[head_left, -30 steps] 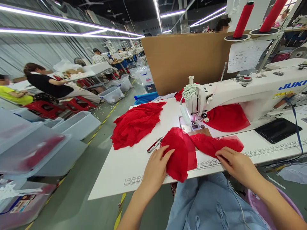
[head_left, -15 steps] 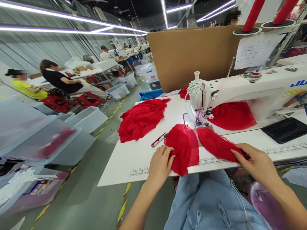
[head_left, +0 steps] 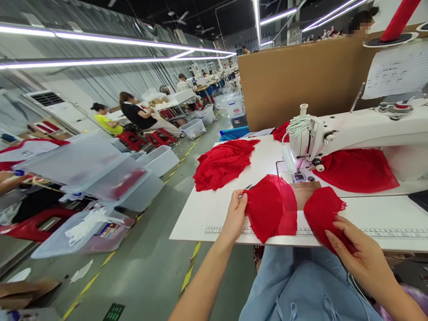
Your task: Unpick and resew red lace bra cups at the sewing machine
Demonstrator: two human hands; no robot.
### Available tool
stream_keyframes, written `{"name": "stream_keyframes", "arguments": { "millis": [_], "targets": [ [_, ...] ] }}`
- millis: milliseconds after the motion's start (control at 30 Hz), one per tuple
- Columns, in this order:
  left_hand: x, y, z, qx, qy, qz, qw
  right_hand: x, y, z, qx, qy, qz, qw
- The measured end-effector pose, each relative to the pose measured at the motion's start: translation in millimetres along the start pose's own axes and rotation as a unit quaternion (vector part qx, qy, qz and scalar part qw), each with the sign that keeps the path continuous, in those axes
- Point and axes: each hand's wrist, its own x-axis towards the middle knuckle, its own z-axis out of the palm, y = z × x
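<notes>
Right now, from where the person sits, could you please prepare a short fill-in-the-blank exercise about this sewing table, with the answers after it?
The fabric pinched by the left hand is coloured ____.
The crumpled pile lies to the ____ of the sewing machine.
Along its near edge, the white table bears a printed ____.

Missing words: red; left; ruler.

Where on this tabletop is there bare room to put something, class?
Bare tabletop shows left of the left hand, in front of the red pile; between that pile and the sewing machine; and right of the right red piece, behind the ruler markings. Crowded: before the machine, where the right hand holds it and the left hand the left red piece.
</notes>
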Motion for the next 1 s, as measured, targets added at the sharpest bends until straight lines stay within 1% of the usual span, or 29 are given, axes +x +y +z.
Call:
{"name": "stream_keyframes", "arguments": {
  "millis": [67,133,200,300,367,433,500,567,633,700,733,767,800,867,900,933,967,1000],
  "targets": [
    [1,4,0.4,-0.097,-0.008,-0.05,0.994,2,-6,4,0.009,-0.009,-0.006,1.0],
    [1,9,-0.3,-0.146,-0.016,-0.07,0.987,4,-12,8,0.022,-0.048,-0.013,0.999],
    [1,15,-1.0,-0.16,-0.023,-0.066,0.985,6,-16,11,0.015,-0.087,-0.027,0.996],
    [3,24,-2.1,-0.156,-0.027,-0.039,0.987,6,-18,15,-0.03,-0.103,-0.057,0.993],
    [8,34,-4.7,-0.148,-0.008,0.005,0.989,5,-18,16,-0.05,-0.11,-0.075,0.99],
    [15,49,-11.3,-0.143,0.033,0.078,0.986,4,-15,17,-0.06,-0.116,-0.084,0.988],
    [26,70,-22.1,-0.131,0.086,0.166,0.974,2,-13,17,-0.067,-0.111,-0.08,0.988],
    [41,94,-35.6,-0.098,0.135,0.259,0.951,0,-11,17,-0.066,-0.105,-0.068,0.99],
    [59,115,-48.5,-0.042,0.182,0.342,0.921,-2,-10,18,-0.064,-0.1,-0.057,0.991],
    [80,129,-58.0,0.047,0.221,0.41,0.884,-4,-8,20,-0.078,-0.083,-0.064,0.991],
    [90,132,-60.9,0.108,0.231,0.429,0.867,-6,-7,22,-0.089,-0.072,-0.074,0.991],
    [100,131,-62.3,0.181,0.226,0.431,0.855,-8,-6,23,-0.098,-0.061,-0.084,0.99],
    [107,128,-62.4,0.264,0.203,0.416,0.846,-9,-4,24,-0.104,-0.055,-0.091,0.989],
    [115,115,-58.1,0.437,0.12,0.34,0.824,-11,-1,23,-0.094,-0.051,-0.082,0.991],
    [114,106,-54.0,0.513,0.077,0.298,0.802,-10,0,22,-0.082,-0.049,-0.066,0.993],
    [109,96,-48.8,0.573,0.045,0.27,0.772,-9,-1,20,-0.065,-0.044,-0.044,0.996],
    [102,86,-42.8,0.617,0.023,0.261,0.742,-7,-2,17,-0.042,-0.042,-0.015,0.998],
    [92,77,-36.2,0.639,0.003,0.268,0.721,-4,-5,12,-0.014,-0.044,0.019,0.999]
  ]
}}
